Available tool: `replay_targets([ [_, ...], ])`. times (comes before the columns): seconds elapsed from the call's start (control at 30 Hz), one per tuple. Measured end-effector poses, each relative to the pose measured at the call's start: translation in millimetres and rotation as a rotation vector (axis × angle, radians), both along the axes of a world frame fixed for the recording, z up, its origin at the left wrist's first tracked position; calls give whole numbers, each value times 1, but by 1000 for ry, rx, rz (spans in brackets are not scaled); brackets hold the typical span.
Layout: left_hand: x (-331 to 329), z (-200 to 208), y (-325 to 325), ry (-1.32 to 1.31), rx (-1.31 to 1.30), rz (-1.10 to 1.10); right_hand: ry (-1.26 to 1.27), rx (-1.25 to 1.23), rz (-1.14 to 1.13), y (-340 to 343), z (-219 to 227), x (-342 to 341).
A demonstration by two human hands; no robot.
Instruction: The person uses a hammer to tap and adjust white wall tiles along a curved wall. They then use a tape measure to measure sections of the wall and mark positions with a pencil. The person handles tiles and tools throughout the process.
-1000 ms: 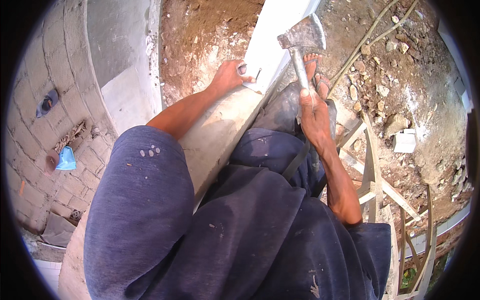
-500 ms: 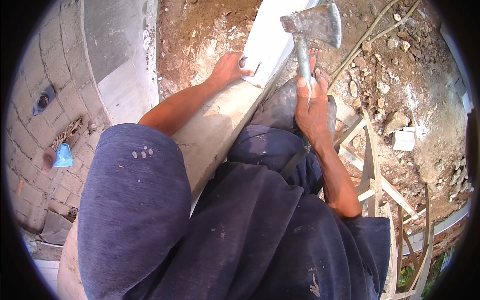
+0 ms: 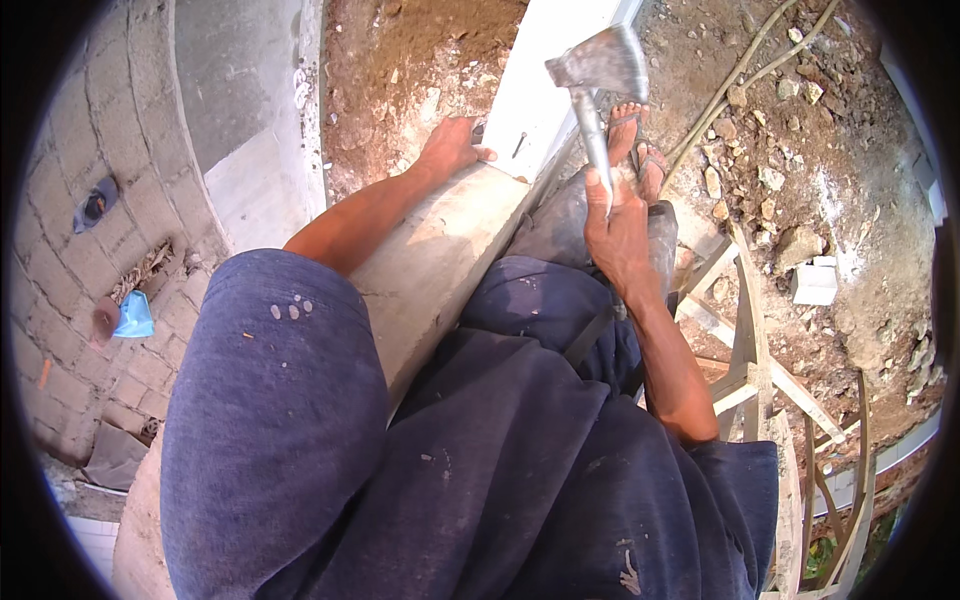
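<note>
My right hand (image 3: 620, 235) is wrapped round the handle of a hatchet (image 3: 590, 130), its blade raised and blurred over the far side of a white board (image 3: 545, 75). A dark nail (image 3: 518, 145) stands tilted in the board's near end. Just left of the nail, my left hand (image 3: 452, 148) grips the board's left edge, thumb near the end and fingers curled. A small dark thing shows between thumb and fingers, too small to name. The board's end lies on a pale concrete ledge (image 3: 440, 250) beneath my left forearm.
Timber pieces (image 3: 750, 330) lean and cross at the right. Stones, a white block (image 3: 814, 284) and a long hose-like line (image 3: 740, 90) lie on the dirt. A block wall (image 3: 110, 230) and a blue item (image 3: 134, 315) are at the left. My sandalled feet (image 3: 630, 140) are below the hatchet.
The hatchet has swung left and slightly down, its head now nearer the board. My left hand has shifted slightly but stays at the board's edge. The view has shifted slightly.
</note>
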State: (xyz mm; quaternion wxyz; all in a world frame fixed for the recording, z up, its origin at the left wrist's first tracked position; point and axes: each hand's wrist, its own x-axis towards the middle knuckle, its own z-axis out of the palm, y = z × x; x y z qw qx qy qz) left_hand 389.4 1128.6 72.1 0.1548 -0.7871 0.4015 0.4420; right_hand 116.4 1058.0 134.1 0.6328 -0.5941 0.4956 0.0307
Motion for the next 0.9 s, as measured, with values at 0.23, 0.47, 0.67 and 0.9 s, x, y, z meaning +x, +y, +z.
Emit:
replay_targets([
  [0.23, 4, -5, 10, 11, 98, 26, -95, 60, -93, -5, 10, 4],
  [0.47, 6, -11, 4, 11, 95, -27, -268, -101, -388, -25, 22, 0],
  [0.67, -2, -1, 1, -22, 28, -31, 14, 75, 30, 24, -8, 4],
  [0.9, 3, -9, 3, -23, 95, -44, -595, 78, -763, -49, 25, 0],
])
